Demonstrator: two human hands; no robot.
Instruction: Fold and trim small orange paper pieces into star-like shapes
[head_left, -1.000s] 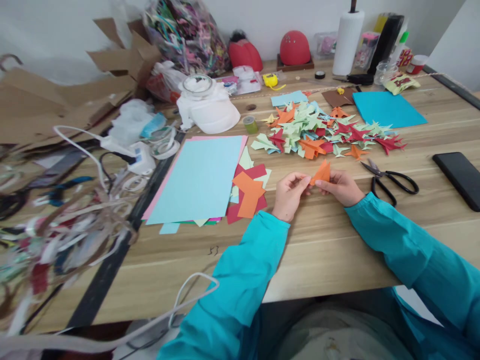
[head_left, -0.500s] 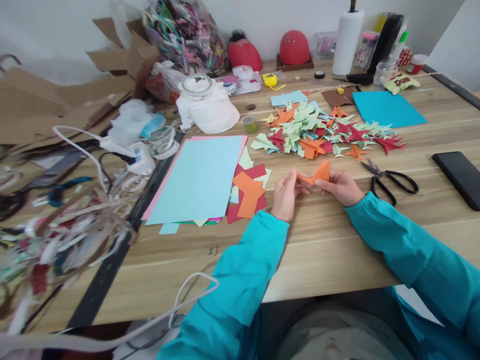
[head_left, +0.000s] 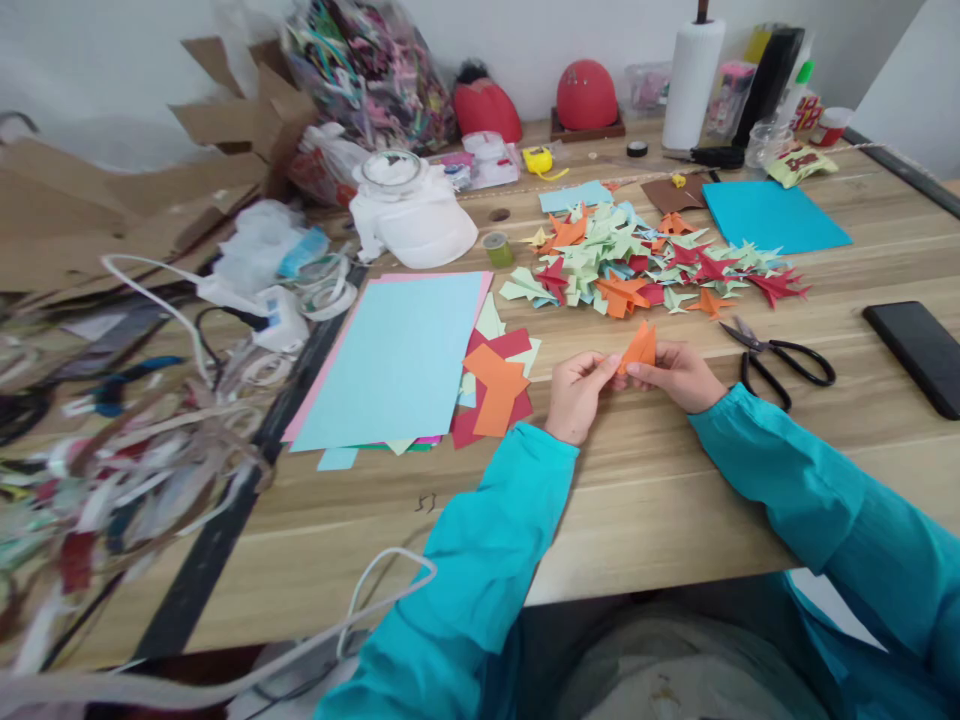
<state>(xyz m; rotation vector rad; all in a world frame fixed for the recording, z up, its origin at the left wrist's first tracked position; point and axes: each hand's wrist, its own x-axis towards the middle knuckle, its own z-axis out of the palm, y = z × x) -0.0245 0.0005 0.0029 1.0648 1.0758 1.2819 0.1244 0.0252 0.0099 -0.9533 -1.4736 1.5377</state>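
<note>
Both hands pinch one small folded piece of orange paper (head_left: 639, 348) just above the table. My left hand (head_left: 579, 392) grips its left end between thumb and fingers. My right hand (head_left: 681, 375) is closed on its right side, thumb toward me. Fingers cover the paper's lower part. Beyond the hands lies a heap of folded paper planes (head_left: 611, 250) in green, orange, red and blue. Left of my left hand are loose orange paper strips (head_left: 501, 390) over red and green ones. Black-handled scissors (head_left: 780, 350) lie partly open to the right of my right hand.
A stack of light blue sheets (head_left: 394, 360) lies to the left. A phone (head_left: 919, 355) rests at the right, and a blue square sheet (head_left: 776, 217) behind the scissors. Tangled straps (head_left: 172, 450) and a white cable (head_left: 300, 640) crowd the left side. A paper roll (head_left: 694, 85) stands at the back.
My left thumb has come down onto the orange paper, and the left fingers have closed on it. The paper now looks narrower and more upright. My right hand has barely moved.
</note>
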